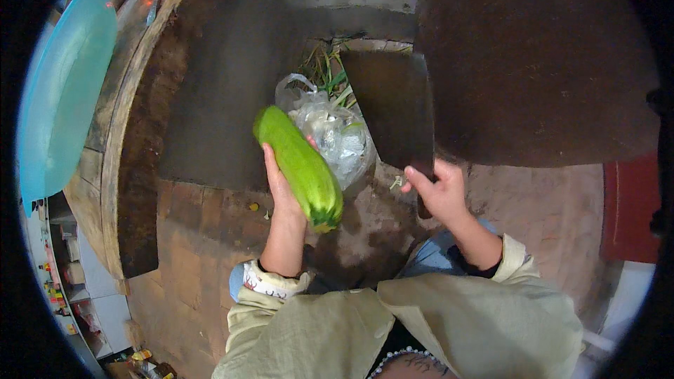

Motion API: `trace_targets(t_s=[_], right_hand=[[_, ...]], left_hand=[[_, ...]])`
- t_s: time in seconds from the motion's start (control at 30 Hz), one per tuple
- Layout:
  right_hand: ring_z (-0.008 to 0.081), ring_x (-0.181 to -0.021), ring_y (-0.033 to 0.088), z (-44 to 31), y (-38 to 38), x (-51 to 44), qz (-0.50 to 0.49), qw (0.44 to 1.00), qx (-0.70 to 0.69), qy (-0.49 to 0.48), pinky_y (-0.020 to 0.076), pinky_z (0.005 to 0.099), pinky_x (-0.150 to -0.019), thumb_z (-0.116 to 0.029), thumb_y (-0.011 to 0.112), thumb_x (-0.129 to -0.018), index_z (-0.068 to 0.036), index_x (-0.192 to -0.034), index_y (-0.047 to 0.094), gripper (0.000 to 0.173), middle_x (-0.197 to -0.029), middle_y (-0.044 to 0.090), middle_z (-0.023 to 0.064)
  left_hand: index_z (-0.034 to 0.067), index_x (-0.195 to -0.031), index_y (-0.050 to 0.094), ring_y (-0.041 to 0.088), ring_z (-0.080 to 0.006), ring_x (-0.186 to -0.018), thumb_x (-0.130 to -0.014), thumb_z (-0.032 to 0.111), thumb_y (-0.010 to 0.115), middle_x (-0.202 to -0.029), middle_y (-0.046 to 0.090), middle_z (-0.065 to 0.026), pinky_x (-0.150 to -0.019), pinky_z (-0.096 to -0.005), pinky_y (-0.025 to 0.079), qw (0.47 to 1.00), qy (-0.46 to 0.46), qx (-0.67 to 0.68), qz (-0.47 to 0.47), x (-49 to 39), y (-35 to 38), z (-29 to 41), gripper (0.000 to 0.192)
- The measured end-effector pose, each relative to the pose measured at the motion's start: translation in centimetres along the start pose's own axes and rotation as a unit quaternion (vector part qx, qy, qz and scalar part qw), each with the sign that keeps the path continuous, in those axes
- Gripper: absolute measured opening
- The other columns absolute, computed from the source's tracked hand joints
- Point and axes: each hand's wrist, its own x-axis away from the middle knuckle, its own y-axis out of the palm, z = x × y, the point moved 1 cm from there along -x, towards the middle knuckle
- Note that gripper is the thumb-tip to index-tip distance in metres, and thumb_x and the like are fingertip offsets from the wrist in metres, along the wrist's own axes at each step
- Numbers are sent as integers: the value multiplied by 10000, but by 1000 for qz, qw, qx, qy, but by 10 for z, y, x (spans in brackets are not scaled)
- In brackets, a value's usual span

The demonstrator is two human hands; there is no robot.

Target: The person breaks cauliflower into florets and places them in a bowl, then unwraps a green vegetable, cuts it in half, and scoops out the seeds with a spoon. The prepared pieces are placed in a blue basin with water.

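My left hand (284,195) is wrapped around a long pale-green squash (300,163), held slantwise with its dark stem end toward me. The skin looks whole along the side I see. In my right hand (441,189) is a cleaver (395,108) with a broad dark blade, gripped by its handle, the blade pointing away from me. The blade stands apart from the squash, to its right. Below and beyond the squash lies a clear plastic bag (342,147) with crumpled contents, partly hidden by the squash. Green plant scraps (331,71) lie behind the bag.
A worn wooden counter (121,131) curves along the left, bearing a translucent blue plastic basin (73,89). At upper right is a large dark brown surface (537,58). The floor is brick-red tile (184,252). A red object (629,208) stands at far right; shelves (73,268) are lower left.
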Motion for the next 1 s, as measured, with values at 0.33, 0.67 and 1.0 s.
trace_targets(t_s=[0.33,0.67,1.0], right_hand=[[208,-620,604,-1,1,40,127,938,267,-182,476,276,-594,-22,618,-711,4,-932,627,223,-786,643,129],[113,-522,480,6,49,30,-71,822,344,-449,418,251,-490,-81,535,-689,-113,-1144,579,459,-1175,561,75],[98,-513,468,13,55,26,-70,811,356,-460,398,229,-468,-90,547,-704,-103,-1094,603,394,-1146,578,69]], left_hand=[[98,-1150,496,471,-276,-1086,-816,447,580,-1138,524,-90,-982,-448,347,972,147,73,170,44,-4,-12,490],[70,-1053,543,530,-243,-980,-805,609,461,-1049,566,-90,-881,-364,420,992,-3,-50,-114,71,-56,-1,600],[71,-1047,551,533,-245,-978,-815,615,427,-1046,570,-93,-874,-362,426,992,27,-41,-112,65,-67,-12,604]])
